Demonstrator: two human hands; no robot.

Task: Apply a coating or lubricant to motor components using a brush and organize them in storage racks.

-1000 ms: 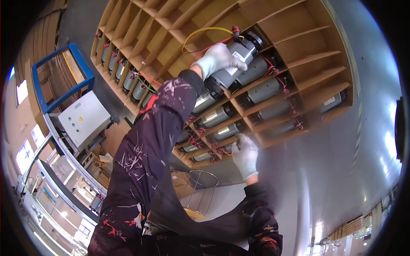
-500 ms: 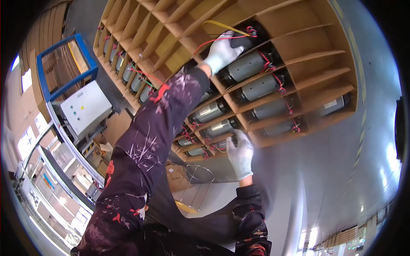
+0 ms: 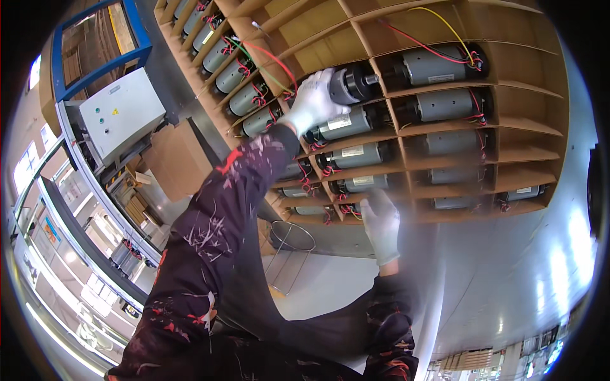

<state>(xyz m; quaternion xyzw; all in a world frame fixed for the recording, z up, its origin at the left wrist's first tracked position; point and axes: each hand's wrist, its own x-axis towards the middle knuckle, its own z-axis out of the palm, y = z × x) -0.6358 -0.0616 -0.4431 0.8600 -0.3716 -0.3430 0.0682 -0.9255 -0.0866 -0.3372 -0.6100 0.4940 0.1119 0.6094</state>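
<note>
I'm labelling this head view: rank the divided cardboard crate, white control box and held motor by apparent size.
Largest to smallest:
1. divided cardboard crate
2. white control box
3. held motor, partly covered by the left hand

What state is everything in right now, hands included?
Held motor: shaft pointing right
Left hand: closed around held motor
Right hand: fingers curled, grip unclear
Divided box: open, partly filled
Yellow-wired motor: lying on its side in divided box
Control box: shut
</note>
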